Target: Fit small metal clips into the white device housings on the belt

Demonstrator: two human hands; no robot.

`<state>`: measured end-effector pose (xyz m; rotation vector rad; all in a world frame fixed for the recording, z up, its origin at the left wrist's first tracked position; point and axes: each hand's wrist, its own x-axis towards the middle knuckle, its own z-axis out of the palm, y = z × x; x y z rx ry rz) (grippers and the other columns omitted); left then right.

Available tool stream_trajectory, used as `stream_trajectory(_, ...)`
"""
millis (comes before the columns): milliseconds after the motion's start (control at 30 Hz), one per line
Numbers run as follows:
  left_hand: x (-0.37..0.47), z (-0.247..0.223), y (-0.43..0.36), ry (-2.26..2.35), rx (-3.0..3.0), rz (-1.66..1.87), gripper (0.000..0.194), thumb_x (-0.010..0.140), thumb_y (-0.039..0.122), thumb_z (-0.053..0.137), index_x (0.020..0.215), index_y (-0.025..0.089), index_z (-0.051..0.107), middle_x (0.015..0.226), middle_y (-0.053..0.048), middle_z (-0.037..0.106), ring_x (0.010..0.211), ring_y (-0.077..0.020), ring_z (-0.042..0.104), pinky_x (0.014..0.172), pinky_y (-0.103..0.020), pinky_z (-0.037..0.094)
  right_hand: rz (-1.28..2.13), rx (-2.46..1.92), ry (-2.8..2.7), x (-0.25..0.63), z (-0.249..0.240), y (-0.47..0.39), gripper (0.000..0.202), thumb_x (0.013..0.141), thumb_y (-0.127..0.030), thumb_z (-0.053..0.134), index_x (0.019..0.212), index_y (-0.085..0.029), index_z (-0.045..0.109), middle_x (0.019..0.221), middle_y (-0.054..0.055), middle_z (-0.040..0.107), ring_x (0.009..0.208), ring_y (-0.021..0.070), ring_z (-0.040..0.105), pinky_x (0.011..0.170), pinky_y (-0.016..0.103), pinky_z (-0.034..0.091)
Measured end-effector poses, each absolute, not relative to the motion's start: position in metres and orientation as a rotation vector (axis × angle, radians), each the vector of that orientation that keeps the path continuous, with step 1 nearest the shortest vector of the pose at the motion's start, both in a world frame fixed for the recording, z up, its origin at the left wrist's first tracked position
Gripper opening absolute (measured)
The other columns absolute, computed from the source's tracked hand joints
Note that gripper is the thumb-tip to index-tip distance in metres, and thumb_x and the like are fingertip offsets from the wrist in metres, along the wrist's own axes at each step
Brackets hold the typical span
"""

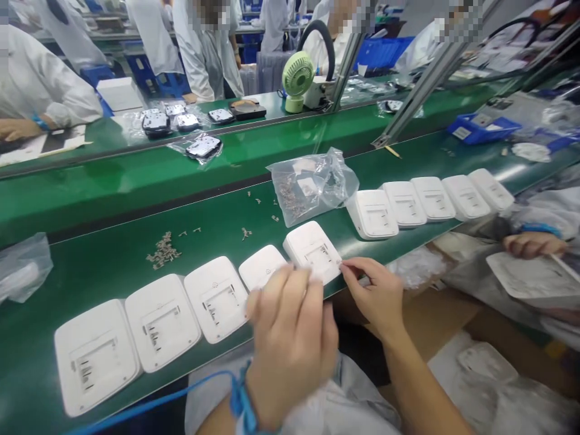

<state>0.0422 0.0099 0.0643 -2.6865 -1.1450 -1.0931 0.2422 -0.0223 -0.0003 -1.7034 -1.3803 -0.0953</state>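
Note:
My right hand point(378, 296) has its thumb and forefinger pinched together at the lower right corner of a white plastic housing point(312, 244). Whatever lies between those fingertips is too small to make out. Blurred by motion, my left hand point(294, 332) hovers over the near side of the row, its fingers curled and their tips unclear. It partly covers a second white housing point(263, 264). Further left, more white housings, such as one point(217, 296) with a rectangular recess, lie side by side. A heap of small metal pieces point(164, 251) rests behind them.
A clear bag of small metal parts point(312, 184) lies behind the row. More white housings point(410, 202) line the bench to the right. A co-worker's hand point(534, 243) holds a white shell point(530, 278). A blue cord point(181, 391) runs from my left wrist. A green fan point(298, 78) stands opposite.

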Motion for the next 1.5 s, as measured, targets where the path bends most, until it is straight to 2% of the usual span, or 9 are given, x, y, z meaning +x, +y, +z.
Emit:
stream_trajectory(100,0.074,0.051,0.023,-1.121,-2.671,-0.685,0.042,0.102,0.028,0.043,0.140,0.012,0.053,0.154,-0.015,0.047,0.147,-0.0288,0.036,0.106,-0.044,0.037,-0.151,-1.669,-1.432,0.237,0.003,-0.015,0.008,0.091,-0.016,0.064,0.092,-0.019,0.070,0.087,0.004,0.071,0.072,0.0150,0.066,0.071,0.029,0.055)
stream_trajectory(167,0.089,0.043,0.032,-1.162,-2.676,-0.505,0.046,0.105,0.034,0.038,0.143,0.012,0.050,0.157,-0.014,0.044,0.149,-0.0275,0.033,0.106,-0.044,0.036,-0.147,-1.661,-1.449,0.235,0.004,-0.011,0.009,0.091,-0.015,0.062,0.093,-0.019,0.070,0.086,0.004,0.070,0.071,0.0147,0.065,0.070,0.029,0.055)
stream_trajectory(233,0.093,0.039,0.035,-1.199,-2.694,-0.434,0.048,0.105,0.038,0.034,0.142,0.012,0.051,0.155,-0.014,0.046,0.147,-0.0276,0.035,0.105,-0.045,0.037,-0.144,-1.670,-1.466,0.234,0.005,-0.009,0.010,0.092,-0.014,0.061,0.092,-0.018,0.070,0.086,0.005,0.070,0.070,0.0143,0.064,0.068,0.028,0.054)
stream_trajectory(433,0.084,0.045,0.020,-1.178,-2.738,-0.413,0.046,0.105,0.041,0.032,0.131,0.014,0.059,0.145,-0.013,0.057,0.132,-0.0278,0.048,0.094,-0.047,0.040,-0.180,-1.694,-1.534,0.243,0.007,-0.011,0.013,0.092,-0.014,0.059,0.091,-0.018,0.071,0.088,0.006,0.070,0.077,0.0166,0.068,0.071,0.029,0.055)
stream_trajectory(667,0.087,0.042,0.013,-1.130,-2.746,-0.426,0.045,0.104,0.042,0.036,0.131,0.014,0.059,0.142,-0.014,0.059,0.127,-0.0279,0.050,0.093,-0.047,0.038,-0.298,-1.796,-1.521,0.243,0.007,-0.013,0.016,0.093,-0.019,0.057,0.088,-0.022,0.072,0.087,0.005,0.074,0.080,0.0195,0.069,0.074,0.033,0.057)
stream_trajectory(1000,0.082,0.041,0.015,-1.132,-2.740,-0.462,0.040,0.104,0.038,0.039,0.126,0.014,0.062,0.141,-0.012,0.059,0.128,-0.0259,0.049,0.091,-0.046,0.039,-0.418,-1.863,-1.470,0.233,0.005,-0.013,0.013,0.092,-0.017,0.059,0.085,-0.020,0.070,0.084,0.006,0.072,0.078,0.0199,0.066,0.073,0.033,0.054)
stream_trajectory(1333,0.082,0.040,0.015,-1.124,-2.739,-0.472,0.037,0.103,0.034,0.041,0.126,0.014,0.062,0.141,-0.013,0.060,0.126,-0.0262,0.050,0.090,-0.046,0.039,-0.306,-1.991,-1.509,0.235,0.014,-0.011,0.020,0.091,-0.025,0.060,0.074,-0.021,0.070,0.083,0.006,0.068,0.078,0.0214,0.059,0.070,0.035,0.049)
stream_trajectory(1500,0.081,0.041,0.016,-1.113,-2.745,-0.484,0.035,0.103,0.031,0.041,0.125,0.014,0.062,0.140,-0.012,0.060,0.125,-0.0252,0.051,0.090,-0.046,0.040,-0.326,-2.077,-1.486,0.230,0.014,-0.010,0.017,0.093,-0.024,0.055,0.080,-0.020,0.065,0.085,0.006,0.067,0.078,0.0217,0.058,0.070,0.035,0.045)
